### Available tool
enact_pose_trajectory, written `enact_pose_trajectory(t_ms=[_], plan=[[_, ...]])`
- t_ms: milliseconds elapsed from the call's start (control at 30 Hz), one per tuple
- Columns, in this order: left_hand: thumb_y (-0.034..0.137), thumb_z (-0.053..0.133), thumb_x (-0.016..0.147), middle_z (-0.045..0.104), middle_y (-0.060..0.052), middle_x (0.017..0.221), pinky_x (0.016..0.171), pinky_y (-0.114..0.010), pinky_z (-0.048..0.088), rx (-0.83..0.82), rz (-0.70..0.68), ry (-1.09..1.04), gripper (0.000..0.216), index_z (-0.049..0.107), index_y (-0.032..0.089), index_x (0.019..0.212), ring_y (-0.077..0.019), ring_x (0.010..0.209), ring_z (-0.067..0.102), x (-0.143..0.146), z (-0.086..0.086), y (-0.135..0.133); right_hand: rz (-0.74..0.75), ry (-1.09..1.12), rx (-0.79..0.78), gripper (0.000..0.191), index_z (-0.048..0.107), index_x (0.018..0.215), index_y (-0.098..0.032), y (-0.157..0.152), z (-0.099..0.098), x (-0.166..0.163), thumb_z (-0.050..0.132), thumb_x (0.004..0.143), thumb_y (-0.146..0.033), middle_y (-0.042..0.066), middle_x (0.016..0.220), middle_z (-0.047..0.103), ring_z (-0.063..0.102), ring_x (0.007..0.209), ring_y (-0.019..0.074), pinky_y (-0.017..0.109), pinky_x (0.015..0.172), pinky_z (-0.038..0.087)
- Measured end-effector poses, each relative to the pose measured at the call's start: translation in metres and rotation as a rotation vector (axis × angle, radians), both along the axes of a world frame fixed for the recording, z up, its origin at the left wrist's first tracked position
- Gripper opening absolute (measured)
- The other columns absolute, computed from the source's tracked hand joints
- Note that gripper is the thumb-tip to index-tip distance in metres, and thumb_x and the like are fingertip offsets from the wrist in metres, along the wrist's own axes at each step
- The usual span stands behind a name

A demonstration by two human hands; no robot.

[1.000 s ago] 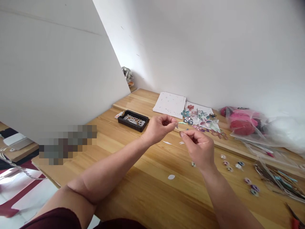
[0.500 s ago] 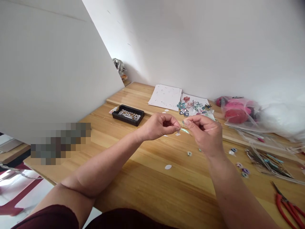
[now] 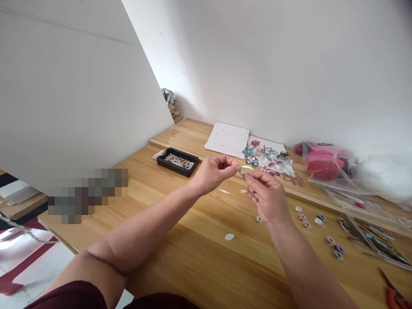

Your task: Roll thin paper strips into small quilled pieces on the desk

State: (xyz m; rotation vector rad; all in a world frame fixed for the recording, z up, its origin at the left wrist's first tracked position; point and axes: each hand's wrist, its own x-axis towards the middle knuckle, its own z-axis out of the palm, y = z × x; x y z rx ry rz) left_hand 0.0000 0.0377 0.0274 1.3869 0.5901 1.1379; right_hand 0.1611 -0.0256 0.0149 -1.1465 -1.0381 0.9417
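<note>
Wooden table [image 3: 180, 262] with black tray [image 3: 173, 168], small spools [image 3: 339, 249], white oval piece [image 3: 229, 237], red-handled pliers [image 3: 393, 296].

pale-green strip [image 3: 247, 168], black tray [image 3: 175, 168], speckled white paper [image 3: 227, 138]

A green strip [image 3: 247, 168] (slender, slightly curved) is held nearly level by the left hand [image 3: 212, 174]; a whitish bit [image 3: 240, 171] is seen below its end.

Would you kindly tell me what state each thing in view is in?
Left hand: closed on a green strip
Right hand: pinched shut, anything held unclear
Tray: uncovered, holding beads
Papers: stacked flat
Flowers: spread out
Spools: scattered on the table
Bag: see-through, pink contents
Pliers: partly out of frame, open or shut unclear
</note>
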Motion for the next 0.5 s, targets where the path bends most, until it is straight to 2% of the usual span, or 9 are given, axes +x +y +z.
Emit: enact_pose_trajectory(t_ms=[167,300,400,500], plan=[[0.03,0.075,0.079,0.069,-0.003,0.078,0.067,-0.022,0.046,0.054,0.123,0.051,0.019,0.069,0.012,0.08,-0.0091,0.069,0.057,0.002,-0.001,0.0,-0.153,-0.446,0.23,0.015,0.073,0.077,-0.019,-0.007,-0.004,-0.006,0.073,0.084,-0.032,-0.004,0.055,0.051,0.041,0.05,0.0096,0.025,0.048,0.032],[0.025,0.071,0.079,0.07,-0.003,0.077,0.061,-0.022,0.044,0.256,0.198,0.23,0.012,0.071,0.013,0.08,-0.0094,0.065,0.056,0.0,-0.003,0.0,-0.156,-0.631,0.373,0.008,0.073,0.082,-0.019,-0.017,0.003,-0.011,0.068,0.086,-0.023,-0.003,0.06,0.056,0.046,0.054,0.0103,0.025,0.053,0.038],[0.022,0.069,0.08,0.069,-0.003,0.076,0.059,-0.021,0.042,0.357,0.148,0.324,0.009,0.072,0.014,0.079,-0.0089,0.063,0.054,-0.001,-0.002,-0.002,-0.169,-0.663,0.401,0.006,0.073,0.083,-0.02,-0.021,0.014,-0.007,0.068,0.086,-0.023,-0.003,0.058,0.053,0.044,0.054,0.0103,0.025,0.052,0.037],[0.023,0.069,0.081,0.068,-0.003,0.076,0.059,-0.021,0.042,0.338,0.017,0.316,0.01,0.072,0.013,0.08,-0.0083,0.064,0.054,-0.002,0.0,-0.006,-0.17,-0.606,0.36,0.008,0.074,0.081,-0.02,-0.019,0.022,0.004,0.07,0.085,-0.026,-0.003,0.058,0.053,0.043,0.053,0.01,0.025,0.051,0.035]])
